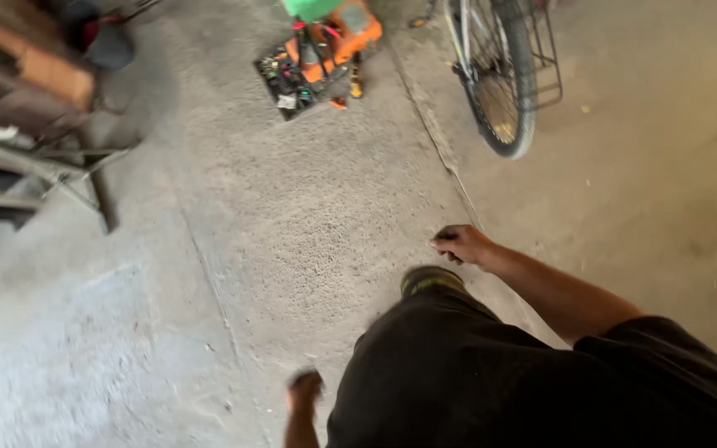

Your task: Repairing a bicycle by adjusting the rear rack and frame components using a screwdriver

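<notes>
Tool tray: an open tray of tools [296, 79], dark with orange and red bits in it, lay on the concrete floor [309, 224] at the top of the view, well ahead of the person and slightly to their left.

Orange tool: a bulky orange tool [350, 37] sat touching the tray's far right corner, with something green [313, 8] just above it, cut off by the frame edge.

Long axis: the tray sat skewed, its long side running from lower left to upper right across the floor.

Nearer hand: the right hand [462, 245] was the nearer of the two, stretched forward and low; the left hand [304, 388] hung back beside the body, well apart from the tray.

Right hand: curled loosely, fingers bent in, with a small dark shape at the fingertips (too blurred to say whether it was a held thing or only shadow).

Left hand: blurred with motion, seemingly closed into a loose fist; I could not tell whether it held anything.

Body: black clothing [491, 382] filled the lower right, and a dark shoe with a yellow-green stripe [431, 280] showed just beneath the right hand.

Bicycle: a bicycle wheel [499, 83] with a wire basket [545, 58] stood at upper right, beside the tray but apart from it.

Left side: a metal frame [51, 170] and brownish clutter stood at the left edge, well apart from both hands.
</notes>
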